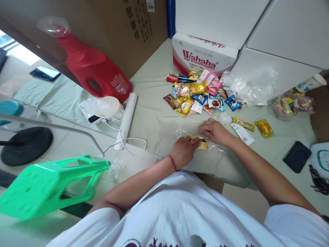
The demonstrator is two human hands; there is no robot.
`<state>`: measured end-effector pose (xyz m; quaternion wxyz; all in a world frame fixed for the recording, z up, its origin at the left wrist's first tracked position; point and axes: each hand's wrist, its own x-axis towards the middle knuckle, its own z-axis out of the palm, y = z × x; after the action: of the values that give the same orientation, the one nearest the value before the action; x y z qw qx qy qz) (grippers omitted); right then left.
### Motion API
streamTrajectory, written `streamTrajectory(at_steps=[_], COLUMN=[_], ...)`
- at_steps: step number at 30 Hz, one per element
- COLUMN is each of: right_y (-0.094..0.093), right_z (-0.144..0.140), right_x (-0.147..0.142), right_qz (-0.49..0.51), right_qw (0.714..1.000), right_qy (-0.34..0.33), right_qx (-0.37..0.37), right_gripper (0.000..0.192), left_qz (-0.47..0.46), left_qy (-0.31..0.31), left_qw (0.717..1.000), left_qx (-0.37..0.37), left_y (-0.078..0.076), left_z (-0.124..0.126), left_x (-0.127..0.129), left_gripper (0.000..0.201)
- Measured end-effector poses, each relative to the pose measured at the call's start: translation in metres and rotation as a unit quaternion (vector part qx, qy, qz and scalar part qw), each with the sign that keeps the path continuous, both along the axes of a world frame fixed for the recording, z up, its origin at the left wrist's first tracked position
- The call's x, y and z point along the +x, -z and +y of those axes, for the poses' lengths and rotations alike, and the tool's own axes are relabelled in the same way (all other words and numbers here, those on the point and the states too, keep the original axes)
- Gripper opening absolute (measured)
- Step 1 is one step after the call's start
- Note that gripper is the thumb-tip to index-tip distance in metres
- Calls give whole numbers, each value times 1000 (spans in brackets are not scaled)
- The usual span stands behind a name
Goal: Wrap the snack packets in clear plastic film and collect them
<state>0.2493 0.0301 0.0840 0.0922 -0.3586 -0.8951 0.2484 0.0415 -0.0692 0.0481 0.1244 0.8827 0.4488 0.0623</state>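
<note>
A yellow snack packet (200,141) with a dark label patch lies inside a clear plastic bag (197,137) on the pale cloth of the bench (154,120), near its front edge and right in front of the person. The bag is thin, crinkled and see-through, so the packet shows plainly through it.

The left hand (183,151), with a red string on its wrist, is curled closed and pinches the packet and bag at their left end. The right hand (214,131) lies half open over the bag's right side, fingers bent down onto the plastic; whether it grips or only presses cannot be told.

Behind the hands sits one heap of snack packets (197,96), too many and too overlapped to count. To the right lie three loose pieces: one long yellow bar (243,124), one white wrapper (242,133) and one golden packet (263,128). One white carton (203,55) printed "Wahaha" stands at the back, one red jug (92,67) to the left, and one green stool (48,183) lies tipped beside the bench.
</note>
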Motion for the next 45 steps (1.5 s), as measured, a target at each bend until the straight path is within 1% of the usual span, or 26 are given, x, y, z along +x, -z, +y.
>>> streamTrajectory(at_steps=[2, 4, 6, 7, 9, 11, 14, 17, 18, 19, 21, 22, 23, 24, 26, 28, 29, 30, 32, 34, 36, 37, 38, 41, 42, 45], right_y=[-1, 7, 22, 30, 44, 52, 56, 56, 56, 57, 61, 62, 63, 64, 64, 61, 58, 55, 49, 45, 45, 46, 49, 59, 63, 68], right_z=[-25, -47, -64, -70, -78, -82, -85, -85, -85, -85, -85, -85, -85, -86, -86, -86, -87, -87, -89, -92, -93, -94, -94, -95, -96, -100], right_x=[4, 6, 7, 7, 6, 2, -3, -7, -7, -7, -6, -5, -5, -4, -4, -5, -6, -7, -9, -11, -13, -14, -14, -16, -16, -17], right_qz=[13, 25, 39, 46, 53, 50, 23, -5, -10, -13, -17, -19, -20, -21, -19, -16, -13, -10, 4, 16, 15, 9, 2, -10, -8, 6], right_qw=[998, 996, 995, 994, 991, 990, 990, 991, 991, 991, 991, 991, 990, 989, 988, 987, 987, 987, 987, 987, 988, 988, 987, 987, 987, 989], right_qy=[-47, -57, -48, -44, -43, -44, -50, -49, -46, -42, -35, -33, -33, -34, -42, -55, -61, -68, -81, -88, -81, -74, -67, -56, -56, -51], right_qx=[33, 57, 82, 94, 111, 123, 130, 128, 127, 126, 127, 130, 135, 141, 150, 153, 151, 146, 137, 131, 134, 138, 144, 153, 151, 136], right_gripper=[33, 36, 41, 44, 51, 57, 63, 62, 61, 59, 56, 55, 55, 55, 55, 56, 56, 54, 48, 42, 39, 38, 39, 48, 49, 42], left_qz=[-11, -44, -125, -185, -314, -412, -480, -516, -518, -509, -454, -411, -367, -327, -277, -284, -307, -337, -403, -477, -530, -540, -540, -532, -540, -562], left_qy=[-5, -10, -12, -11, -14, -36, -92, -153, -190, -235, -322, -349, -358, -353, -321, -293, -289, -292, -308, -332, -359, -372, -382, -379, -370, -332], left_qw=[1000, 999, 990, 979, 938, 887, 833, 807, 805, 809, 827, 841, 858, 876, 904, 909, 900, 885, 834, 753, 670, 645, 639, 667, 670, 657], left_qx=[-5, -24, -60, -86, -147, -206, -259, -245, -216, -175, -78, -41, -21, -19, -47, -85, -107, -136, -216, -309, -377, -391, -394, -358, -350, -379], left_y=[2, 6, 12, 16, 24, 32, 40, 45, 46, 47, 48, 48, 47, 46, 43, 38, 35, 32, 25, 18, 10, 6, 3, -5, -6, -7], left_z=[-1, 0, 3, 5, 10, 14, 15, 12, 11, 11, 13, 16, 18, 21, 26, 26, 23, 19, 9, -3, -12, -15, -18, -19, -19, -13], left_x=[0, -4, -11, -15, -26, -37, -52, -60, -61, -61, -60, -60, -59, -59, -63, -72, -77, -83, -92, -94, -89, -84, -78, -58, -51, -29], left_gripper=[47, 51, 58, 61, 59, 48, 30, 17, 18, 26, 59, 74, 81, 77, 43, 12, 6, 7, 16, 24, 32, 37, 41, 44, 42, 27])
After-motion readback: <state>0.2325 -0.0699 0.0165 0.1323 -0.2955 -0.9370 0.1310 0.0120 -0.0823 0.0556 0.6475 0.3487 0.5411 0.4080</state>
